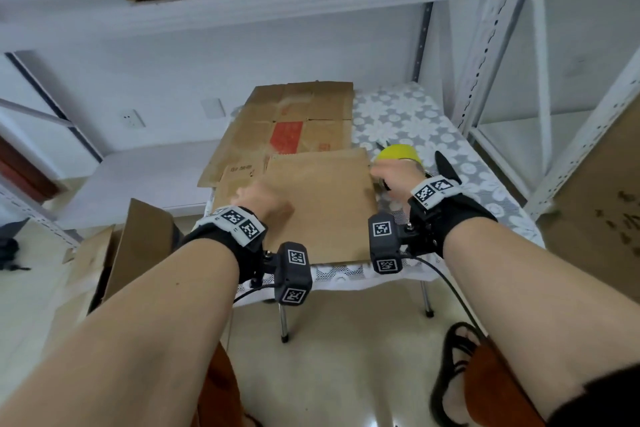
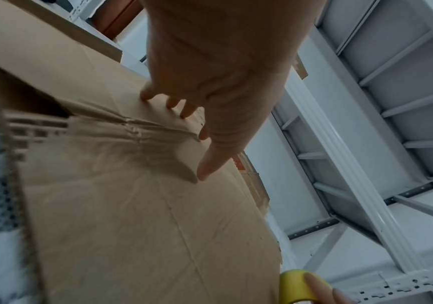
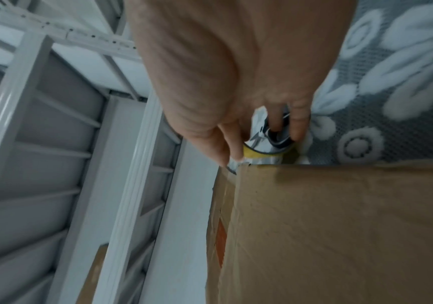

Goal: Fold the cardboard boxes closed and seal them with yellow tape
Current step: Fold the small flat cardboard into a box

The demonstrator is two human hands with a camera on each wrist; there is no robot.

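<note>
A small table [image 1: 450, 135] under a grey-and-white flowered cloth carries a large flattened cardboard box [image 1: 287, 125] at the far side, its near part hidden under a smaller flattened cardboard box [image 1: 322, 204] lying on top. The left hand [image 1: 266, 199] rests on this nearer box, fingers spread and fairly straight, tips pressing the board. Just beside the box's right edge, the right hand [image 1: 394, 172] curls around the yellow tape roll [image 1: 398, 152], covering its lower half; motion blur softens the grip.
</note>
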